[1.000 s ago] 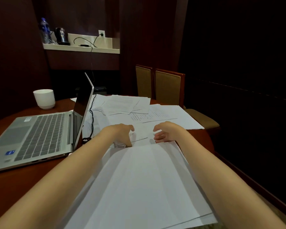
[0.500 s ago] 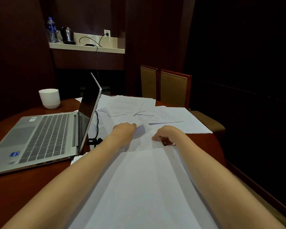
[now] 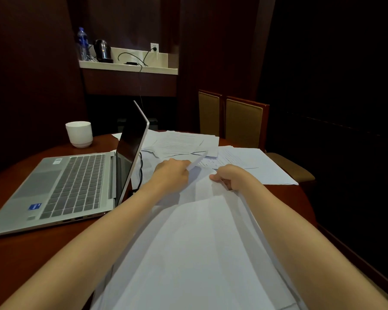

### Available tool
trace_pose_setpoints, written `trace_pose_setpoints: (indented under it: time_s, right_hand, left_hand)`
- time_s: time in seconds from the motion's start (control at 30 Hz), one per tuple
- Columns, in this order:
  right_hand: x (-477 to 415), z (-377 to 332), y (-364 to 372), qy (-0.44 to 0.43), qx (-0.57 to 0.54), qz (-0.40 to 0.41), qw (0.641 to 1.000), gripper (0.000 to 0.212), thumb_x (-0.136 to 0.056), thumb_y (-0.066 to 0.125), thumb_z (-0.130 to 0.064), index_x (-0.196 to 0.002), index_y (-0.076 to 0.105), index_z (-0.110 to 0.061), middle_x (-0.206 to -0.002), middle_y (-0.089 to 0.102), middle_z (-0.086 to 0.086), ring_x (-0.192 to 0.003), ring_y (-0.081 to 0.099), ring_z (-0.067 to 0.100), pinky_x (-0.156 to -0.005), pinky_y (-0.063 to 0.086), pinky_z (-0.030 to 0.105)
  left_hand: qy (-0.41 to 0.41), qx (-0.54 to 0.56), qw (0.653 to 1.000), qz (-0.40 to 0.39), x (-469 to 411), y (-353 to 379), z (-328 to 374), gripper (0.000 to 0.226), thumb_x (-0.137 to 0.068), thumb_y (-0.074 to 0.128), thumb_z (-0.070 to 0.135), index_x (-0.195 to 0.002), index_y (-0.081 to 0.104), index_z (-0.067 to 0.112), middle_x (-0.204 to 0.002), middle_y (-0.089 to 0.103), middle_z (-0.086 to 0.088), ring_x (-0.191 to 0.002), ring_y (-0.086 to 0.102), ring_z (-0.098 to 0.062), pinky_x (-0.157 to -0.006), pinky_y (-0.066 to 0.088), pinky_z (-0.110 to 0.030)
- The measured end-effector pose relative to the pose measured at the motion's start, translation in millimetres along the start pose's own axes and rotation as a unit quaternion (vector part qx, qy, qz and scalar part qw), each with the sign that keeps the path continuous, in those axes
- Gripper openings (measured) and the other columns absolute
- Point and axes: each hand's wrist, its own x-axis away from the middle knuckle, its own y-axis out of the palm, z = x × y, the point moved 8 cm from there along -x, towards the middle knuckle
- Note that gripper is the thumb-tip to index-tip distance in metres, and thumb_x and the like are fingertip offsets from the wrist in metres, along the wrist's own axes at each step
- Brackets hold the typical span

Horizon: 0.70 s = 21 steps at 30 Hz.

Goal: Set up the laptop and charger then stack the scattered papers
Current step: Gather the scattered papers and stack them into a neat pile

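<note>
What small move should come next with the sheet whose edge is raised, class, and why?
Probably draw the lifted sheet back onto the near pile. The left hand pinches its raised edge, the right hand seems to grip its other side, and more printed papers lie scattered beyond, so gathering is unfinished.

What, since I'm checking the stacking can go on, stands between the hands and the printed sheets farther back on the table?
Nothing visible does. The left hand and right hand hold loose sheets just short of the printed sheets, with only paper between. The laptop and its black cable sit off to the left, beside that path.
</note>
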Motion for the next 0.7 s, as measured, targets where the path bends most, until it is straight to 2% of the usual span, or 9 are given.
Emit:
trace_pose_setpoints:
  time_s: [0.1,0.2,0.27,0.37,0.47,0.5,0.6,0.67,0.7]
  right_hand:
    - [7.6,4.4,-0.8,0.003,-0.029,-0.044,0.999,0.018,-0.092,0.057,-0.011,-0.075,0.052,-0.006,-0.076,0.056,0.008,-0.066,0.052,0.02,-0.072,0.049,0.029]
    - [11.1,9.4,-0.4,-0.009,-0.037,-0.041,0.998,0.01,-0.094,0.052,-0.007,-0.084,0.055,-0.005,-0.086,0.059,0.011,-0.072,0.056,0.022,-0.075,0.051,0.031]
    - [12.6,13.4,2.8,-0.005,-0.035,-0.038,0.999,0.016,-0.094,0.049,-0.006,-0.079,0.055,-0.007,-0.082,0.058,0.012,-0.068,0.053,0.025,-0.071,0.049,0.034]
    - [14.9,15.9,1.2,0.006,-0.032,-0.019,0.999,0.027,-0.096,0.046,-0.009,-0.069,0.047,-0.008,-0.073,0.049,0.008,-0.062,0.045,0.022,-0.064,0.042,0.033]
    - [13.8,12.6,-10.7,-0.005,-0.05,0.039,0.998,0.015,-0.093,0.049,-0.013,-0.081,0.049,-0.004,-0.078,0.052,0.01,-0.065,0.049,0.022,-0.056,0.039,0.028]
    - [14.1,11.3,-12.1,-0.013,-0.065,0.039,0.997,0.01,-0.092,0.05,-0.013,-0.091,0.051,-0.003,-0.085,0.056,0.012,-0.072,0.053,0.024,-0.058,0.042,0.029]
    - [16.5,6.8,-12.5,-0.029,-0.093,0.023,0.995,0.022,-0.092,0.05,-0.011,-0.111,0.056,-0.002,-0.106,0.06,0.014,-0.095,0.06,0.03,-0.076,0.051,0.033]
    - [17.5,0.9,-16.7,-0.054,-0.091,0.04,0.994,0.021,-0.092,0.049,-0.011,-0.108,0.059,-0.002,-0.104,0.06,0.013,-0.099,0.059,0.03,-0.083,0.051,0.033]
    - [20.7,-3.0,-18.5,-0.066,-0.108,0.05,0.991,0.016,-0.093,0.048,-0.011,-0.1,0.061,-0.004,-0.096,0.059,0.011,-0.093,0.058,0.029,-0.078,0.051,0.031]
  left_hand:
    - [0.064,0.0,0.998,-0.025,5.3,3.7,16.3,0.016,-0.091,0.037,0.011,-0.08,0.047,0.012,-0.064,0.047,-0.003,-0.071,0.043,-0.027,-0.06,0.029,-0.029]
    - [0.119,-0.019,0.991,-0.051,9.8,8.8,34.0,0.025,-0.091,0.04,0.014,-0.102,0.063,0.015,-0.089,0.066,-0.009,-0.078,0.05,-0.026,-0.064,0.03,-0.027]
    - [0.139,-0.026,0.988,-0.056,11.2,12.0,41.9,0.035,-0.09,0.042,0.015,-0.117,0.063,0.024,-0.104,0.069,-0.004,-0.09,0.056,-0.025,-0.068,0.035,-0.027]
    - [0.15,-0.006,0.987,-0.061,13.2,14.4,48.2,0.038,-0.089,0.045,0.016,-0.12,0.063,0.03,-0.114,0.068,0.003,-0.1,0.059,-0.022,-0.081,0.044,-0.027]
    - [0.153,-0.012,0.986,-0.072,16.5,16.6,48.7,0.04,-0.089,0.047,0.016,-0.123,0.06,0.033,-0.117,0.066,0.007,-0.105,0.058,-0.018,-0.086,0.044,-0.025]
    - [0.156,-0.024,0.985,-0.071,17.4,17.5,48.9,0.044,-0.089,0.047,0.016,-0.127,0.055,0.035,-0.12,0.064,0.006,-0.107,0.058,-0.019,-0.085,0.044,-0.026]
    - [0.157,-0.01,0.984,-0.081,17.4,20.2,51.7,0.058,-0.086,0.051,0.014,-0.139,0.035,0.033,-0.141,0.043,0.008,-0.118,0.049,-0.019,-0.084,0.041,-0.027]
    - [0.149,0.009,0.986,-0.073,14.8,16.7,54.3,0.058,-0.088,0.049,0.012,-0.14,0.034,0.032,-0.143,0.039,0.009,-0.122,0.046,-0.018,-0.087,0.041,-0.028]
    - [0.143,0.011,0.988,-0.056,13.4,12.9,55.0,0.055,-0.089,0.046,0.011,-0.14,0.035,0.03,-0.142,0.043,0.007,-0.122,0.046,-0.018,-0.088,0.041,-0.028]
